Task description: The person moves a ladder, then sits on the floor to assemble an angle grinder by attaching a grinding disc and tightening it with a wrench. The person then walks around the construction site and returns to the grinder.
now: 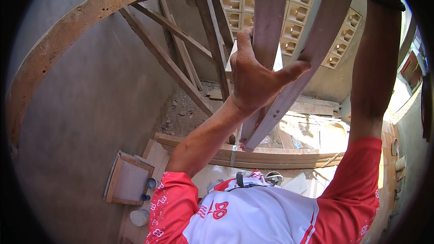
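My left hand point(255, 74) grips a long grey straightedge bar point(264, 31) that slants up from near the floor toward the top of the view. A second pale bar point(323, 31) runs beside it, and my thumb presses against that one. My right arm point(377, 63) reaches straight up at the right, a dark band on the wrist; the right hand itself is out of view past the top edge. I wear a white and red shirt.
A curved wooden arch form point(68, 36) sweeps over the grey plastered wall point(90, 108), braced by diagonal timber props point(172, 65). A wooden-framed board point(129, 178) and small cups point(151, 183) lie below left. Patterned vent blocks point(294, 13) fill the far wall. A curved timber point(271, 156) lies on the floor.
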`<control>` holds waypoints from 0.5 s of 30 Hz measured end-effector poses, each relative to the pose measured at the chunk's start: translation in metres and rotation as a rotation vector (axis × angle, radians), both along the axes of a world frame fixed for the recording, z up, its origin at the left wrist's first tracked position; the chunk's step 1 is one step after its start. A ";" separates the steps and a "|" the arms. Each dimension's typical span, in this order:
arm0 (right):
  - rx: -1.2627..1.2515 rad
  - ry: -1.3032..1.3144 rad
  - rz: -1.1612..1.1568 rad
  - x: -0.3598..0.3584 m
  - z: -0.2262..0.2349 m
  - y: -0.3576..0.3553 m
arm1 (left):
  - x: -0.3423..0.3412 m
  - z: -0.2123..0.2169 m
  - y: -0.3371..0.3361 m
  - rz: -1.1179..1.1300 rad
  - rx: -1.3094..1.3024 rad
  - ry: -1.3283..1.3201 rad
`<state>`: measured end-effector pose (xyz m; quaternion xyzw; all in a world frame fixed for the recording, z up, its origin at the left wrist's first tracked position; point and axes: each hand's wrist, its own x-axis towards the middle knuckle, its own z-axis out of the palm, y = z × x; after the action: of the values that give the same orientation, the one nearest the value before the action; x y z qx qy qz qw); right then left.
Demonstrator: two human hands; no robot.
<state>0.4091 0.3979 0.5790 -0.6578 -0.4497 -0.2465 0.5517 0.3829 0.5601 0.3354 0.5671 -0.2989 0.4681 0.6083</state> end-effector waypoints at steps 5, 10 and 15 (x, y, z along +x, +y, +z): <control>-0.005 -0.039 0.003 0.008 0.000 0.006 | 0.034 0.026 -0.002 -0.116 -0.088 0.032; -0.018 -0.119 0.009 0.011 0.021 0.026 | 0.054 0.072 0.008 -0.162 -0.089 -0.014; -0.035 -0.247 -0.062 0.003 0.069 0.031 | 0.053 0.132 0.005 -0.283 -0.059 -0.045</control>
<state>0.4118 0.4285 0.6484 -0.6453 -0.4981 -0.3348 0.4727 0.4363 0.5655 0.4676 0.4904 -0.3754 0.3989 0.6778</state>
